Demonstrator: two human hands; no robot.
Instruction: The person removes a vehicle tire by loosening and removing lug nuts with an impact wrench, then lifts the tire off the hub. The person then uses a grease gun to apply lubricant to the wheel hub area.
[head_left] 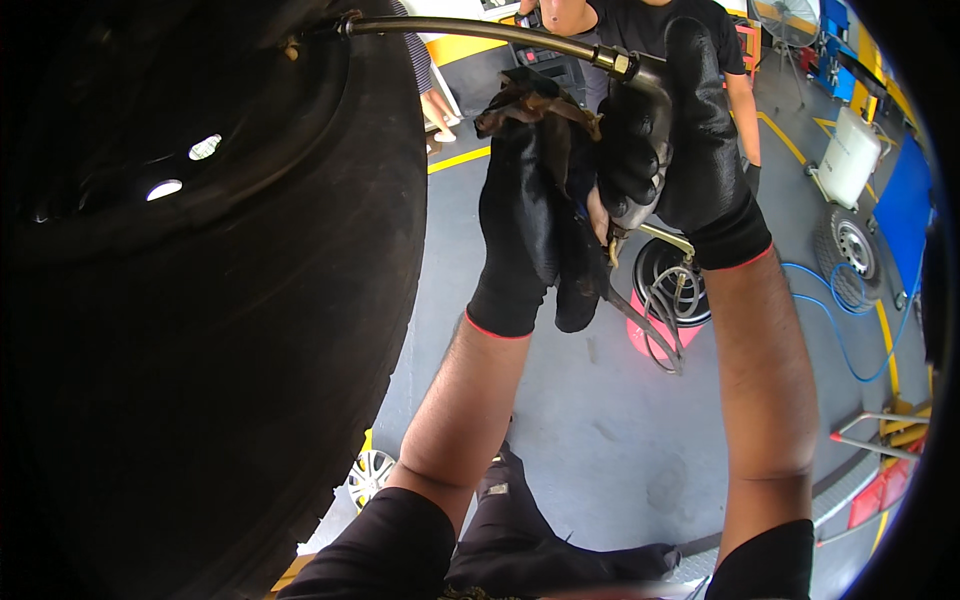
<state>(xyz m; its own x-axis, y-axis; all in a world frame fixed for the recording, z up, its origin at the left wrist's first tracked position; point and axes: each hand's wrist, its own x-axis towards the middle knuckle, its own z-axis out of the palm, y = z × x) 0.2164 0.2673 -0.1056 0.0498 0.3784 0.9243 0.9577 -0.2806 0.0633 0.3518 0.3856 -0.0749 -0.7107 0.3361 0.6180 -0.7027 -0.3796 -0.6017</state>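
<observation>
My right hand (690, 150), in a black glove with a red-edged cuff, is closed on a metal air tool (640, 185). A curved metal tube (480, 30) runs from the tool to the rim (335, 120) of a large upright black tyre (220, 330) at the left. My left hand (520, 200), also gloved, is closed beside the tool, around dark, brown-stained crumpled material (535, 105) that I cannot make out. A grey hose (650, 330) hangs below both hands.
A person in black (740, 50) stands opposite; another's legs (435, 105) show behind. Below are a pink bucket (645, 335), blue hose (850, 340) and wheel cover (370, 470). At right stand a white tank (850, 150), wheel (850, 245), blue panel (900, 220) and metal frame (880, 445).
</observation>
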